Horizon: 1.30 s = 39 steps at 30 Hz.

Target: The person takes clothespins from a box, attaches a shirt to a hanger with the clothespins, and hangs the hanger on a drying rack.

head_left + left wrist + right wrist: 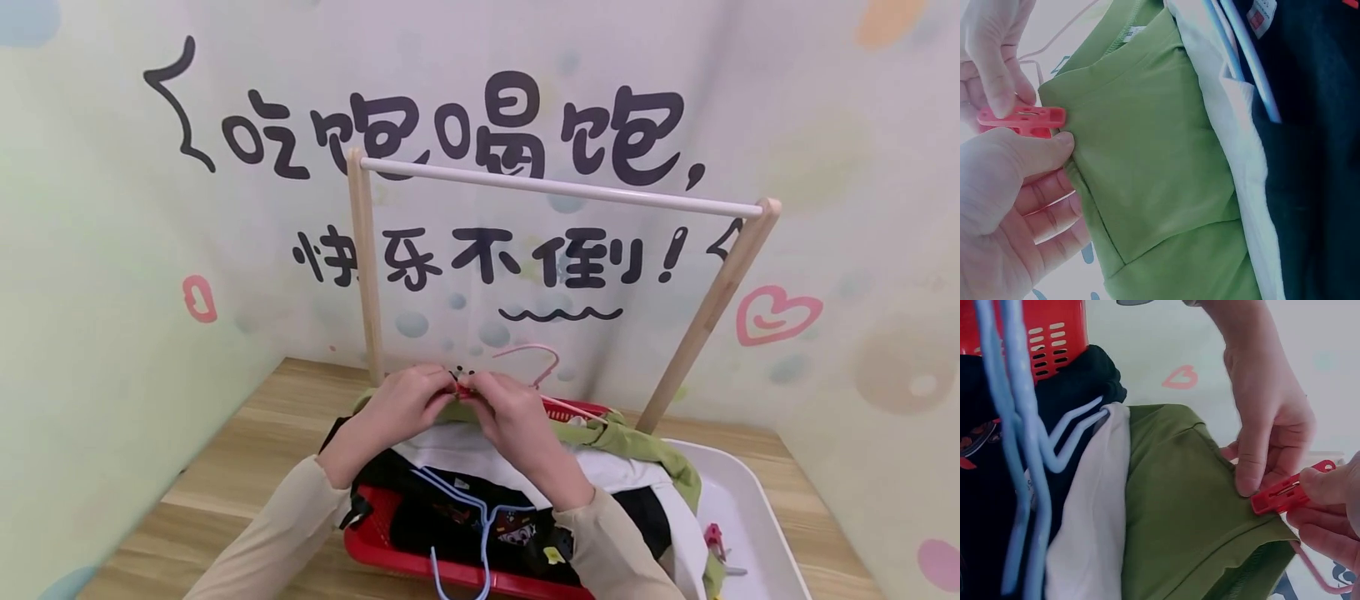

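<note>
Green pants (1147, 137) lie on top of the pile in the head view, with a pink hanger (555, 360) at their waist. My left hand (408, 404) pinches the waist edge, its thumb on the cloth in the left wrist view. My right hand (517, 421) grips a red clothespin (1288, 494) between thumb and fingers. The clothespin's tip is at the waist edge, right beside the left thumb; the wrist views do not show whether its jaws have the cloth. Beneath lie a white garment (1088, 512) and a black shirt (427, 533) with a blue hanger (486, 533).
The clothes lie over a red basket (450, 572) on the wooden table (217, 492). Behind stands a wooden rack with a white rod (555, 190). A white tray (757, 508) at the right holds a pink clothespin (714, 537) and other small pieces.
</note>
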Available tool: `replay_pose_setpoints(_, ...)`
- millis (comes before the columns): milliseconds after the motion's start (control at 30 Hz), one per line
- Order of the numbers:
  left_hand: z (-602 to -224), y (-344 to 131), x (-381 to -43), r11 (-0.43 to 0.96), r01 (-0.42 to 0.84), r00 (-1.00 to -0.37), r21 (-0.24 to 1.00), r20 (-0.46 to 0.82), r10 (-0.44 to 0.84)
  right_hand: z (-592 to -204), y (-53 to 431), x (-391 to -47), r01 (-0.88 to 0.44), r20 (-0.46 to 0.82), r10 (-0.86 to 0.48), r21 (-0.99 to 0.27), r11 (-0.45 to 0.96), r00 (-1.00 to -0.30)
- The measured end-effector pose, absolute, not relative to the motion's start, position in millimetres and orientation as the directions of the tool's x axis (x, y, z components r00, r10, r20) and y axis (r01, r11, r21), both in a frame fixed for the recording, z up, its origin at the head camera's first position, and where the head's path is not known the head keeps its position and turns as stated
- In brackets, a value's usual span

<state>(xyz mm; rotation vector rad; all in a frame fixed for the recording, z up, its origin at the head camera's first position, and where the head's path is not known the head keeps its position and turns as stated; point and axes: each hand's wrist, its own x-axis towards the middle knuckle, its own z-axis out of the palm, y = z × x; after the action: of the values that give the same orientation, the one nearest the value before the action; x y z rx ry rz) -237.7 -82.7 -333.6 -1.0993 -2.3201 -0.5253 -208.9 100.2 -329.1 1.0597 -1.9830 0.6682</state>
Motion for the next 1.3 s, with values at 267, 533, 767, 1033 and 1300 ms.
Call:
replay_pose_setpoints(267, -334, -80, -239, 0.588, 0.796, -0.548, 0.145, 0.587, 0.596, -331, 103, -207, -0.817, 0.793, -0.463, -0.074, 0.572, -0.396)
replay_pose_setpoints(533, -332, -80, -240, 0.594, 0.784, -0.579, 0.180, 0.555, 0.597, -332, 116, -194, -0.828, 0.769, -0.474, -0.125, 0.546, -0.429)
replay_pose_setpoints(767, -332, -81, -244, 0.595, 0.785, -0.573, 0.175, 0.571, 0.588, -332, 143, -179, -0.809, 0.786, -0.423, -0.159, 0.565, -0.450)
replay_pose_setpoints(1033, -333, -82, -246, 0.601, 0.777, -0.588, 0.186, 0.557, 0.587, -337, 192, -159, -0.748, 0.816, -0.340, -0.160, 0.645, -0.468)
replay_pose_setpoints(1300, -334, -82, -247, 0.592, 0.780, -0.590, 0.202, 0.554, 0.588, -348, 244, -142, -0.627, 0.836, -0.213, -0.187, 0.756, -0.506)
